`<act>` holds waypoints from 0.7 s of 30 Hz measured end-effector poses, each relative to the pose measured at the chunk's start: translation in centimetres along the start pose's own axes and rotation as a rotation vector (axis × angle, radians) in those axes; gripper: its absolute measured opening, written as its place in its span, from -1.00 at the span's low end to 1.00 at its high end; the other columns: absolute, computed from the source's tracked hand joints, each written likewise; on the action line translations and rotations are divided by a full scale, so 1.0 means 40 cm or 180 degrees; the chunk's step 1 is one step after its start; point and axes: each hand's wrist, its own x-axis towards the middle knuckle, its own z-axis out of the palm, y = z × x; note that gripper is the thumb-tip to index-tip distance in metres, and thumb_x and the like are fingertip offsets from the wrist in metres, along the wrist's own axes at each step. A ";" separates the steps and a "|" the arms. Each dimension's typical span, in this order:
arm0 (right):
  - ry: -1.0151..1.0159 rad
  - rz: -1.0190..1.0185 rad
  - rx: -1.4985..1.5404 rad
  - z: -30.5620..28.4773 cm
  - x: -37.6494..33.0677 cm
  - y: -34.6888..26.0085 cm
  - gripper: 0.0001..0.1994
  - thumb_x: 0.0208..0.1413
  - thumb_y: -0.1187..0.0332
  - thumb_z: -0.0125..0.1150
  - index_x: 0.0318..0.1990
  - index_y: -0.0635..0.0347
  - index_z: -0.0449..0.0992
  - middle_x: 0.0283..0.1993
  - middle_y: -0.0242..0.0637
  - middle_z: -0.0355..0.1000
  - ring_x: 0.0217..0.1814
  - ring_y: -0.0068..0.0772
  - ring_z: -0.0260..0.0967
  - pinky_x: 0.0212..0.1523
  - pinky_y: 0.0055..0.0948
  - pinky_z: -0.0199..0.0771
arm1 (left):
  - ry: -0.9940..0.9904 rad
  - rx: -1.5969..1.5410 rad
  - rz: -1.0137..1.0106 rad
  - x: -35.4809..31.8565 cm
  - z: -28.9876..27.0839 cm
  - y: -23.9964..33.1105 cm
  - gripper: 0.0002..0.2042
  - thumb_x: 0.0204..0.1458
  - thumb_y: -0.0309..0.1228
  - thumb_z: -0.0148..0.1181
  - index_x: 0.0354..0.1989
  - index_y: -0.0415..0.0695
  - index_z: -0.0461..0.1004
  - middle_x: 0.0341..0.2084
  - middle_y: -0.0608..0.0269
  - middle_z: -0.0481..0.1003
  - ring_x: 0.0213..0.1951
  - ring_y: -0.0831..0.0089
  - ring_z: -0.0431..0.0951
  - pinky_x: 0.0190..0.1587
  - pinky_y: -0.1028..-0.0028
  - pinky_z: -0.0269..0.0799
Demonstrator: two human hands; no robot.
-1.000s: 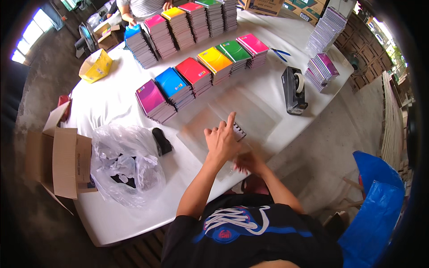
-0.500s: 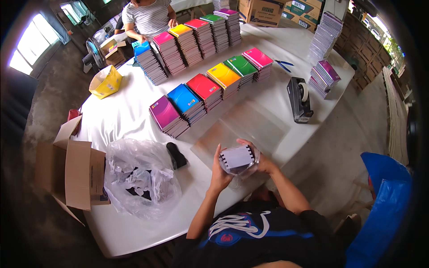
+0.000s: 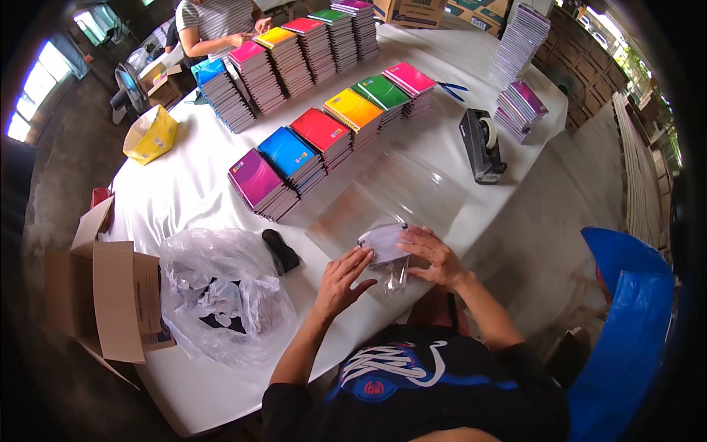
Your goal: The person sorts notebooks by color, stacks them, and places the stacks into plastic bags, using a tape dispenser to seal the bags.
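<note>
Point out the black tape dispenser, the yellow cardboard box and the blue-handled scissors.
black tape dispenser [image 3: 482, 147], head view, on its body.
yellow cardboard box [image 3: 151, 135], head view, on its side wall.
blue-handled scissors [image 3: 451, 88], head view, on the handles.

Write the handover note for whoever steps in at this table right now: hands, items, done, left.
Left hand: open, fingertips on the white spiral notebook at the near table edge.
Right hand: rests on the notebook's other side and on the clear plastic wrap under it.
Stacks of coloured notebooks stand in rows further back; a tape dispenser sits to the right, a clear bag of scraps to the left.
Done: notebook laid on the wrap.
Left: wrap not visibly closed or taped.
</note>
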 end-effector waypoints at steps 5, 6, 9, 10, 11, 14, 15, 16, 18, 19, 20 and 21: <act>-0.1081 -0.0325 -0.0292 -0.051 0.066 0.014 -0.25 -0.32 0.23 0.42 0.17 -0.39 0.29 0.37 -0.46 0.01 0.42 -0.35 -0.11 0.27 0.22 -0.12 | -0.0540 -0.0210 0.0155 0.037 -0.040 -0.018 -0.28 -0.26 -0.31 0.37 0.20 0.05 0.26 0.15 0.37 0.28 0.10 0.33 0.32 -0.03 0.34 0.28; -0.1324 -0.0360 -0.0292 -0.060 0.076 0.016 -0.23 -0.32 0.21 0.42 0.18 -0.44 0.27 0.39 -0.47 -0.05 0.44 -0.37 -0.16 0.25 0.30 -0.15 | -0.0661 -0.0111 0.0157 0.048 -0.045 -0.017 -0.28 -0.25 -0.33 0.34 0.21 0.06 0.24 0.17 0.40 0.26 0.08 0.34 0.32 -0.03 0.34 0.27; -0.1804 -0.0470 -0.0948 -0.089 0.122 0.002 -0.18 -0.32 0.19 0.42 0.22 -0.50 0.19 0.43 -0.51 -0.20 0.47 -0.40 -0.30 0.23 0.39 -0.21 | -0.1016 0.0290 0.0141 0.091 -0.068 -0.012 -0.28 -0.25 -0.38 0.25 0.23 0.10 0.20 0.20 0.47 0.21 0.04 0.35 0.30 -0.04 0.32 0.25; -0.2047 -0.0347 -0.1121 -0.097 0.127 -0.004 -0.16 -0.32 0.15 0.42 0.23 -0.50 0.16 0.44 -0.51 -0.24 0.47 -0.42 -0.33 0.24 0.39 -0.22 | -0.1120 0.0489 0.0161 0.105 -0.071 -0.005 -0.27 -0.26 -0.39 0.23 0.24 0.11 0.19 0.21 0.49 0.20 0.03 0.35 0.30 -0.05 0.31 0.25; -0.2048 -0.0321 -0.1113 -0.098 0.129 -0.007 -0.18 -0.31 0.17 0.42 0.23 -0.50 0.17 0.44 -0.52 -0.25 0.48 -0.41 -0.35 0.23 0.40 -0.23 | -0.1190 0.0686 0.0170 0.122 -0.070 0.007 -0.27 -0.26 -0.40 0.20 0.24 0.11 0.18 0.22 0.51 0.19 0.02 0.35 0.29 -0.06 0.31 0.24; -0.2045 -0.0262 -0.0976 -0.101 0.137 -0.020 -0.24 -0.26 0.25 0.39 0.20 -0.42 0.22 0.44 -0.49 -0.23 0.47 -0.38 -0.32 0.24 0.36 -0.21 | -0.1346 0.0581 -0.0106 0.152 -0.072 0.034 -0.27 -0.31 -0.40 0.20 0.21 0.16 0.21 0.21 0.56 0.20 0.01 0.31 0.29 -0.02 0.19 0.18; -0.2036 -0.0245 -0.0853 -0.109 0.141 -0.029 -0.27 -0.25 0.28 0.37 0.19 -0.35 0.25 0.43 -0.44 -0.18 0.46 -0.37 -0.26 0.26 0.30 -0.18 | -0.1405 0.0613 -0.0172 0.157 -0.075 0.039 -0.26 -0.32 -0.40 0.21 0.21 0.18 0.21 0.21 0.57 0.20 0.02 0.30 0.29 -0.01 0.16 0.17; -0.2030 -0.0226 -0.0729 -0.115 0.147 -0.029 -0.31 -0.23 0.32 0.36 0.18 -0.27 0.29 0.42 -0.39 -0.14 0.45 -0.36 -0.21 0.27 0.25 -0.15 | -0.1457 0.0696 -0.0237 0.164 -0.081 0.048 -0.27 -0.34 -0.42 0.20 0.18 0.14 0.24 0.20 0.52 0.21 0.08 0.37 0.27 0.01 0.11 0.15; -0.1256 -0.0290 0.1111 -0.137 0.152 0.073 -0.43 -0.21 0.36 0.31 0.08 -0.08 0.39 0.37 -0.26 -0.01 0.39 -0.35 -0.07 0.27 0.06 -0.04 | -0.1396 0.0741 -0.0043 0.172 -0.076 0.056 -0.30 -0.34 -0.43 0.20 0.16 0.10 0.26 0.18 0.46 0.23 0.12 0.43 0.25 0.03 0.12 0.15; -0.0832 -0.0310 0.2027 -0.143 0.153 0.109 -0.49 -0.21 0.38 0.29 0.03 0.01 0.45 0.34 -0.20 0.05 0.36 -0.35 0.00 0.27 -0.03 0.02 | -0.1380 0.0759 0.0052 0.172 -0.074 0.058 -0.31 -0.35 -0.44 0.19 0.15 0.07 0.28 0.17 0.43 0.24 0.15 0.46 0.24 0.04 0.12 0.15; -0.0061 0.0555 0.2251 -0.132 0.193 0.063 -0.67 -0.13 0.37 0.28 -0.13 0.21 0.54 0.14 -0.10 0.32 0.16 -0.40 0.27 0.18 -0.37 0.21 | -0.1353 0.0755 0.0014 0.165 -0.075 0.055 -0.32 -0.35 -0.44 0.18 0.14 0.05 0.28 0.16 0.40 0.25 0.16 0.47 0.24 0.05 0.12 0.15; -0.0501 0.0874 0.2139 -0.120 0.217 0.059 -0.70 -0.11 0.38 0.27 -0.16 0.23 0.55 0.07 -0.13 0.37 0.10 -0.43 0.31 0.14 -0.40 0.25 | -0.1341 0.0739 0.0053 0.166 -0.076 0.054 -0.33 -0.35 -0.44 0.18 0.14 0.02 0.28 0.16 0.37 0.25 0.16 0.48 0.24 0.06 0.13 0.15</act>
